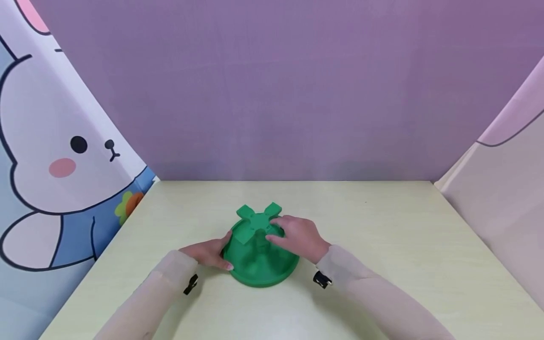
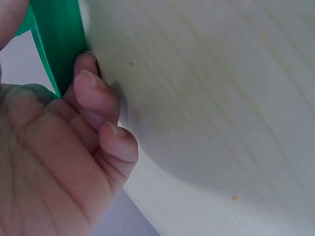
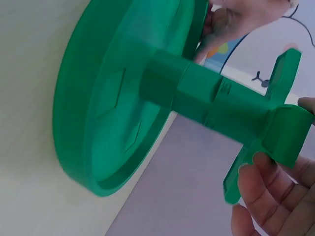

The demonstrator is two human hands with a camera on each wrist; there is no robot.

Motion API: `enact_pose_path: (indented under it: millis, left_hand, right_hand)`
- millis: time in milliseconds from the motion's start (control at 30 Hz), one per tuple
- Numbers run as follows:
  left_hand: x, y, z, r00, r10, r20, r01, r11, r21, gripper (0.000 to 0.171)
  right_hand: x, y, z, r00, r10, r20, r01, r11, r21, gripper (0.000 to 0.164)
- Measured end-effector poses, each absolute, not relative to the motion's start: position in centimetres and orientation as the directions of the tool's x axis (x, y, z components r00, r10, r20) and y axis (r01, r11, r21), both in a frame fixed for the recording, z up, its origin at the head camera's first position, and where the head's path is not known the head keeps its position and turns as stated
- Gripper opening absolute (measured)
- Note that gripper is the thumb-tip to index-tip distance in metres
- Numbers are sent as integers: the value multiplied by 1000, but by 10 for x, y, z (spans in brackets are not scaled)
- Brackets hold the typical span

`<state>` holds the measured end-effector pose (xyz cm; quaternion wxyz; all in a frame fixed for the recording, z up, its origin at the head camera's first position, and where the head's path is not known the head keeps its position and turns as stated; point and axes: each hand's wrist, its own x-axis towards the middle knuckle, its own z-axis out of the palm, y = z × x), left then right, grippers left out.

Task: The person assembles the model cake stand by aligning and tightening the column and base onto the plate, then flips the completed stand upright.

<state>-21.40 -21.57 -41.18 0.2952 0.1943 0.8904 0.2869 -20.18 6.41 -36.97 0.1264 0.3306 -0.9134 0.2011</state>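
A green round base (image 1: 263,278) with a raised rim stands on the table. From its middle rises a thick green column (image 3: 197,93), upright on the base. A green cross-shaped top piece (image 1: 258,220) with stubby, bent-ended arms sits on the column. My left hand (image 1: 209,252) holds the base's rim from the left side, thumb toward me; the left wrist view has its curled fingers (image 2: 96,96) at the green rim wall. My right hand (image 1: 302,237) grips one arm of the top piece from the right, with thumb and fingers about it in the right wrist view.
The pale wooden table (image 1: 382,255) reaches back to a purple cloth wall (image 1: 297,94). A cartoon-printed sheet (image 1: 42,123) hangs at the left, and a pale sheet (image 1: 501,189) borders the right side. Small black clips (image 1: 322,279) hang by both sleeves.
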Motion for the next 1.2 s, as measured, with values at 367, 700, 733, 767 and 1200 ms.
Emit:
enact_pose_path:
  millis: [367,700,733,767,1200]
  left_hand:
    - [-212,-215,-411,-752,511,-415,172,761,625,107]
    - [-211,-213,-409,-762,487,-428,163,783,601,107]
    - [-212,-213,-409,-762,485,-428,160,782,602,107]
    - [-211,-214,-409,-760,490,-426,163,780,605,107]
    - [-211,-217,-411,-772,478,-420,151,779,609,108]
  right_hand:
    - [-214,68,-366,-684,-555,473,-715,638,-286,30]
    - [-230,74,-371,-741,-597,308,-671,647,-361,39]
    - [-230,73,-371,-747,-597,292,-664,647,-376,39]
    - [-230,73,-371,-754,-596,277,-655,645,-394,39]
    - [-232,62,-372,-771,-562,300,-637,658,-402,41]
